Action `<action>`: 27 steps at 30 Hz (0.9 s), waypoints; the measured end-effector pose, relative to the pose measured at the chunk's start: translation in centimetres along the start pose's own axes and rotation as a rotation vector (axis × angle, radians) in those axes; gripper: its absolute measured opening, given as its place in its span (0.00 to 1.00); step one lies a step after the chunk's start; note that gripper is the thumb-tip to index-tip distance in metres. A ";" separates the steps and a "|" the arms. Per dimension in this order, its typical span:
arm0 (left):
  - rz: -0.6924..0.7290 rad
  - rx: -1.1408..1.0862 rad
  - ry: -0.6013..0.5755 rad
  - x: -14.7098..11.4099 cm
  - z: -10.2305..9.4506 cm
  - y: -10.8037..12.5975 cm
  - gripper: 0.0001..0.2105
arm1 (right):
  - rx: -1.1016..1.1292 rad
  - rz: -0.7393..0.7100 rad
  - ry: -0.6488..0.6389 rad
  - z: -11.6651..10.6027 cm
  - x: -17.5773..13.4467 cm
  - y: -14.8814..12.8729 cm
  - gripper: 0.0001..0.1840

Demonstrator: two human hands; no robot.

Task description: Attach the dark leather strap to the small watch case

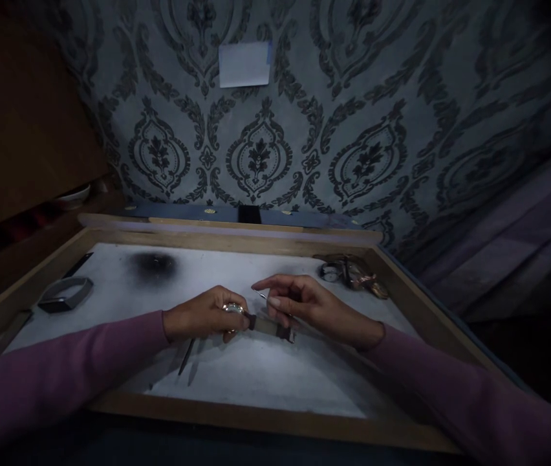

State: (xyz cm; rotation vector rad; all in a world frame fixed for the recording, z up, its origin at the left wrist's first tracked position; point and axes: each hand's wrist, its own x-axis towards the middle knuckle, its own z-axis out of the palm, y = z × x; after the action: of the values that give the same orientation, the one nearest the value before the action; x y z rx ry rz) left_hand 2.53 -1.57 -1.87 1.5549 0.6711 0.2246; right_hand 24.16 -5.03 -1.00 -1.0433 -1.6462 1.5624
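My left hand is closed around a wristwatch, thumb and fingers gripping its round, shiny case. The watch's dark and greyish strap stretches out to the right and ends in a metal buckle below my right hand. That hand pinches a small, thin metal tool just above the strap; its exact kind is too small to make out. A slim dark pointed tool lies on the white surface below my left hand.
A shallow wooden-framed tray with a white base surrounds the work. A grey band-like object stands at its left. Several watches lie bunched at the back right. Behind is patterned wallpaper with a white paper.
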 end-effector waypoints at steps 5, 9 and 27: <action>-0.030 0.009 0.011 -0.1 0.1 0.3 0.11 | -0.033 -0.041 0.061 0.6 0.2 -0.1 0.19; -0.031 0.013 0.016 -0.1 0.1 0.5 0.11 | -0.192 -0.101 0.098 1.3 0.6 0.3 0.09; -0.092 -0.032 0.050 0.0 0.0 0.7 0.10 | -1.149 -0.397 0.281 2.3 -1.0 0.6 0.14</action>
State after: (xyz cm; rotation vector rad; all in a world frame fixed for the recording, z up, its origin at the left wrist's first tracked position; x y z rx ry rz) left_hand 2.72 -1.58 -1.17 1.4877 0.7733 0.2051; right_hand 22.74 -7.02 -1.79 -1.2438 -2.3552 0.0944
